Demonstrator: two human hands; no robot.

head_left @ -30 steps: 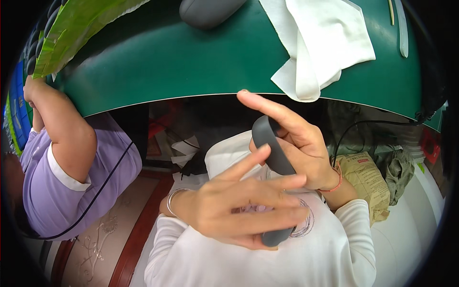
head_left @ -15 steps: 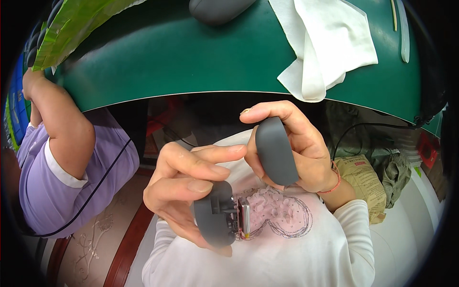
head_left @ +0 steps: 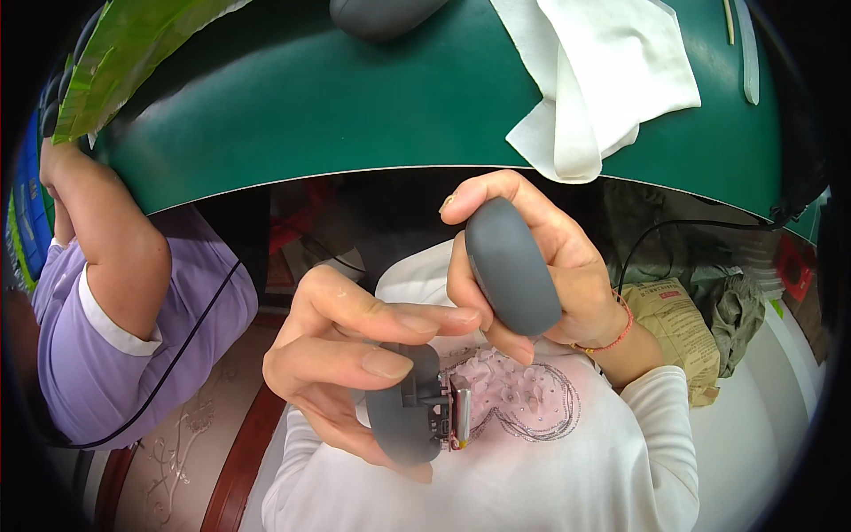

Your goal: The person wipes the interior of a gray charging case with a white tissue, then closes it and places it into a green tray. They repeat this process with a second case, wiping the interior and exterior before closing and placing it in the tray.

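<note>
My left hand [head_left: 319, 359] is closed round a dark grey rounded casing part [head_left: 399, 421]. Out of its right side sticks a small circuit board with a silver flat block [head_left: 461, 417]. Between the fingers and thumb of my right hand [head_left: 567, 257] is a smooth dark grey oval shell [head_left: 512, 270], held tilted with its outer face toward me. The left index fingertip reaches close to the right hand's fingers, just below the shell; whether they touch I cannot tell. Both parts are held apart over my lap, in front of my white shirt.
Ahead lies a green tabletop [head_left: 355, 115] with a folded white cloth [head_left: 612, 80] and another dark grey rounded object [head_left: 386, 13]. A person in a purple shirt [head_left: 204, 293] sits at the left, by a green plastic package [head_left: 133, 62]. A brown paper bag [head_left: 669, 328] stands at the right.
My right hand has turned the shell, so more of its broad outer face shows. My left hand's fingers have shifted slightly right, toward the shell, with the casing part still held.
</note>
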